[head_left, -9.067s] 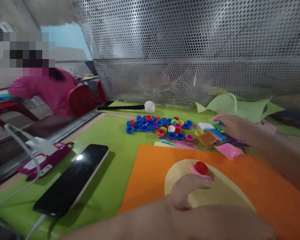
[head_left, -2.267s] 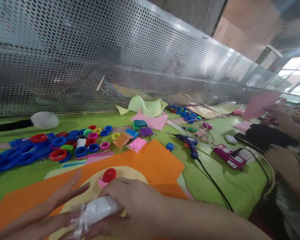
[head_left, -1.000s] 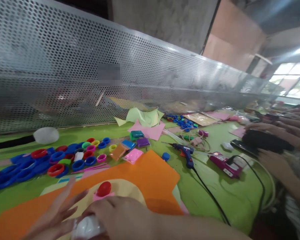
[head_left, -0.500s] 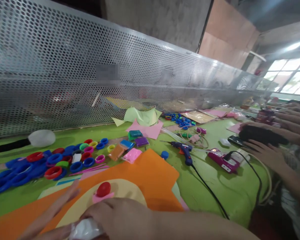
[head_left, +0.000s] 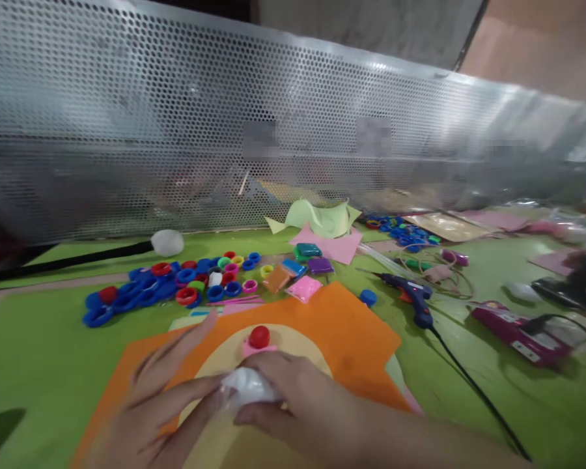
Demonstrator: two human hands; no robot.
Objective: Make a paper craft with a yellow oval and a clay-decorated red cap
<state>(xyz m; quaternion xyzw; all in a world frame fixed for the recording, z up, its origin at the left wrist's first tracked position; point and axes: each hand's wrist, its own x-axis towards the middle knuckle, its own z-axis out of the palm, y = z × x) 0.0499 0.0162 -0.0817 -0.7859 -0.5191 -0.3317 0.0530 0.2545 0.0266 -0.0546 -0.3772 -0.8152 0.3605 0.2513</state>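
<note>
A clear plastic packet of what looks like white modelling clay (head_left: 250,385) is between my two hands, low over the cream paper circle (head_left: 293,339). My right hand (head_left: 307,397) grips the packet from the right, thumb below and fingers over it. My left hand (head_left: 161,397) pinches the packet's left edge, its upper fingers stretched out and apart. Just beyond the packet, a red ball (head_left: 259,337) sits on a small pink piece (head_left: 254,350) on the circle. Orange paper (head_left: 356,339) lies under the circle.
Bottle-cap-like rings (head_left: 149,293) cluster at the left, with coloured clay packets (head_left: 305,288) in the middle. A corded glue gun (head_left: 415,299) and a magenta power strip (head_left: 522,335) lie right. A perforated metal screen (head_left: 200,117) runs along the back.
The view has swung left, so things appear farther right and the co-worker's hands are mostly out of sight. My hands and the white packet show more fully; both hands still hold it.
</note>
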